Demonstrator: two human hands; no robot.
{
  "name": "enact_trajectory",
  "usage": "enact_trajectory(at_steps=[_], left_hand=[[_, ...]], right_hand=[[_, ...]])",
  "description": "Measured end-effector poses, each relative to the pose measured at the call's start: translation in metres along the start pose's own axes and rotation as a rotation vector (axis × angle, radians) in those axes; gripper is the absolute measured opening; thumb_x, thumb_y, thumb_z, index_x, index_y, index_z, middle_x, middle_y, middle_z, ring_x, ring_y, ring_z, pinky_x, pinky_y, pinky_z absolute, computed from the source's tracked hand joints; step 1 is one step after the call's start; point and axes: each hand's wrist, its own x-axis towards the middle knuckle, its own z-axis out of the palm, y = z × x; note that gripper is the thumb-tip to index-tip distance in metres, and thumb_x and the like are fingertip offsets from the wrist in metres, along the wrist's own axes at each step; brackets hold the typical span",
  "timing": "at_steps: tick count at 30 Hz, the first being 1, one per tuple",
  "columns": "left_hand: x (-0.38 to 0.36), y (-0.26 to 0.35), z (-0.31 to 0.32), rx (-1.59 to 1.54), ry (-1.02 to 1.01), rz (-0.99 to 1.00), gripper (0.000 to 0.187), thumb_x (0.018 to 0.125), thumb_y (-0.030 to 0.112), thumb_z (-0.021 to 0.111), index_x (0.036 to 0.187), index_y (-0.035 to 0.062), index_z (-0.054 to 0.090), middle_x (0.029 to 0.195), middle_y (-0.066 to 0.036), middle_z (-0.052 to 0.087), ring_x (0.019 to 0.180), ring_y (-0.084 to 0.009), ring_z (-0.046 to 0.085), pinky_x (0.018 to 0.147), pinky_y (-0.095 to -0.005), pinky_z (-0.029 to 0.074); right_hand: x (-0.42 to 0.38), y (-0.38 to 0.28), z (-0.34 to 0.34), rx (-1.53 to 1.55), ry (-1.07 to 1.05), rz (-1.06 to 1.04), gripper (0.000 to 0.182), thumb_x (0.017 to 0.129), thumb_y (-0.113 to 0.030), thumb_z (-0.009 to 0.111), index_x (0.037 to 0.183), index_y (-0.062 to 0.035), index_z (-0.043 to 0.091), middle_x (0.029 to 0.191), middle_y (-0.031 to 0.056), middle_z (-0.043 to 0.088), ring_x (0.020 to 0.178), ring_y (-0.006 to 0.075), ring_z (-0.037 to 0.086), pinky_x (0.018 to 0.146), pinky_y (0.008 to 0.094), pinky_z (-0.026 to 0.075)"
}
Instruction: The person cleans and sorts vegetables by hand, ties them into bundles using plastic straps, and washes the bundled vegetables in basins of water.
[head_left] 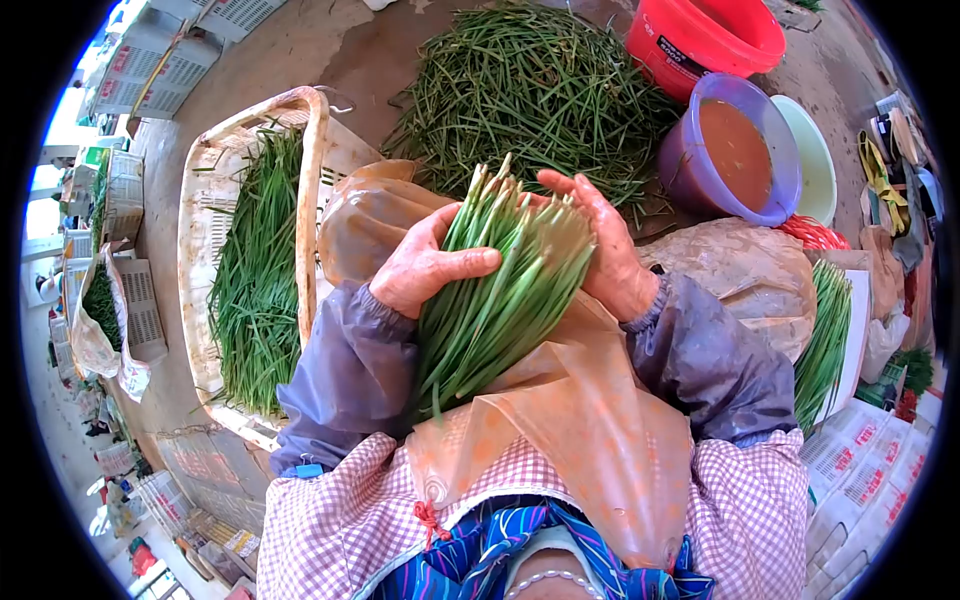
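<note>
A thick bunch of garlic chives (500,300), green with pale cut ends pointing away from me, rests above my lap. My left hand (430,262) grips it from the left, thumb across the front and fingers hidden behind. On the other side, my right hand (608,250) cups the bunch near the pale ends, palm turned inward and its fingers partly behind the stems. The leaves beside that palm look blurred. Under the bunch, a brownish plastic sheet (600,420) covers my lap.
At left stands a dirty white crate (310,200) holding more chives. A loose green pile (530,95) lies on the floor ahead. A red tub (700,40), a purple bucket (683,150) of brown water and a pale green basin (815,160) stand ahead right. More chives (825,340) lie at right.
</note>
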Motion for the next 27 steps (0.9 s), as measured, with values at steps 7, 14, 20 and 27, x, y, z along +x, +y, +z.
enact_trajectory(at_steps=[7,14,20,27], left_hand=[[0.016,0.01,0.004,0.068,-0.044,0.009,0.065,0.079,0.013,0.076,0.133,0.0,0.043,0.116,-0.008,0.06,0.103,-0.0167,0.06,0.092,-0.0321,0.049],[0.018,0.01,0.004,-0.024,-0.234,-0.123,0.067,0.082,0.022,0.074,0.136,0.0016,0.041,0.119,-0.006,0.058,0.104,-0.014,0.058,0.092,-0.0319,0.047],[0.022,0.013,0.002,-0.087,-0.286,-0.12,0.067,0.081,0.021,0.074,0.136,0.0029,0.041,0.118,-0.006,0.059,0.105,-0.0151,0.058,0.092,-0.0318,0.048],[0.024,0.01,0.001,-0.031,-0.274,-0.134,0.074,0.079,0.027,0.073,0.137,0.0005,0.038,0.123,-0.01,0.057,0.109,-0.0183,0.057,0.095,-0.0322,0.045]], right_hand=[[0.015,-0.003,-0.005,-0.012,0.007,-0.075,0.033,0.101,-0.028,0.037,0.125,-0.0062,0.045,0.108,0.0183,0.064,0.094,0.0258,0.065,0.083,0.0394,0.054],[0.017,-0.004,-0.004,0.051,0.067,-0.051,0.033,0.099,-0.033,0.044,0.096,-0.0037,0.06,0.101,0.0141,0.066,0.088,0.024,0.064,0.082,0.0397,0.053],[0.031,-0.005,-0.01,0.118,-0.05,0.013,0.029,0.099,-0.03,0.046,0.099,-0.0035,0.059,0.097,0.0121,0.066,0.088,0.0224,0.064,0.083,0.0379,0.054],[0.035,-0.004,-0.006,0.091,-0.103,-0.006,0.029,0.094,-0.011,0.044,0.121,-0.0014,0.05,0.111,0.0145,0.062,0.099,0.0244,0.063,0.09,0.0389,0.052]])
